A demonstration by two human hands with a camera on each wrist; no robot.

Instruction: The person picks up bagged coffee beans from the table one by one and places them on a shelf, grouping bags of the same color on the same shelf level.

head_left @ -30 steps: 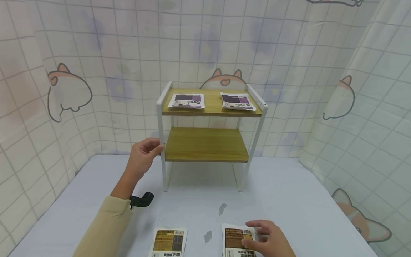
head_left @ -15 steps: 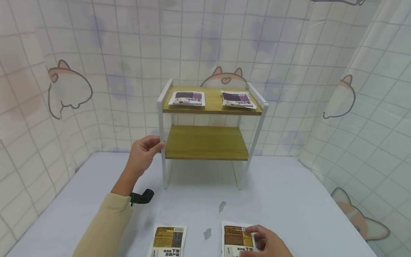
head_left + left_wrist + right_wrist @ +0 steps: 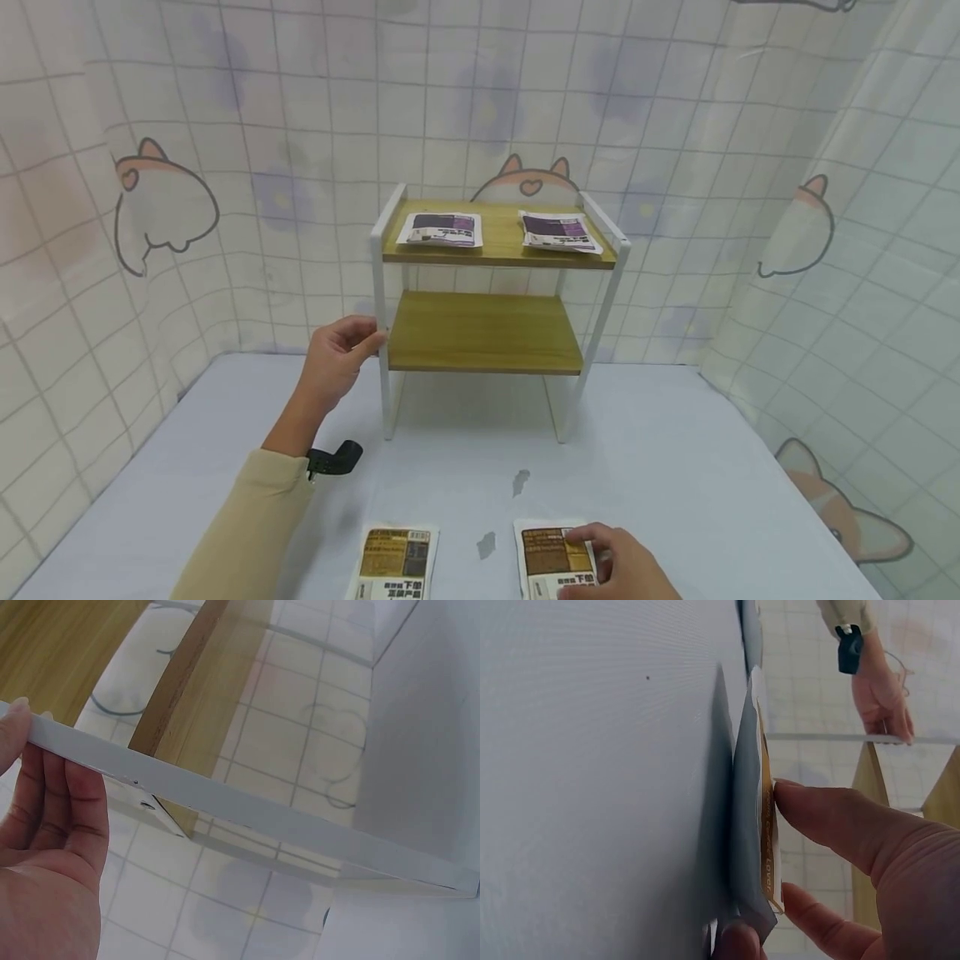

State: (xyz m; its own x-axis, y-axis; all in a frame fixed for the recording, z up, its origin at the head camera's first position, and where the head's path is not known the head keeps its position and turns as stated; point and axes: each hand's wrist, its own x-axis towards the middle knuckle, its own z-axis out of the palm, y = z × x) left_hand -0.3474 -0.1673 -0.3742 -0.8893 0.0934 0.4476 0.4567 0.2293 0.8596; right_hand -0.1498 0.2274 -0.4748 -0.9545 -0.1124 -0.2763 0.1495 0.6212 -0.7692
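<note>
A small two-tier shelf [image 3: 480,333] with wooden boards and a white frame stands on the table. My left hand [image 3: 335,362] pinches its left front post [image 3: 217,799] between thumb and fingers. At the front right of the table, my right hand [image 3: 626,567] grips a brown-and-white packet [image 3: 543,552] by its right side. In the right wrist view, the thumb [image 3: 810,806] lies against the printed face of the packet [image 3: 767,832], and a fingertip [image 3: 739,941] is at its lower edge. A second brown-and-white packet [image 3: 393,554] lies flat to the left.
Two purple-and-white packets, one left [image 3: 441,230] and one right [image 3: 558,232], rest on the upper board. Grey marks [image 3: 487,545] show on the white table [image 3: 660,467]. A patterned curtain [image 3: 300,125] encloses the back and sides.
My right hand has closed in on the right brown packet, which has shifted slightly left. The left hand stays on the shelf post. The head view has tilted slightly.
</note>
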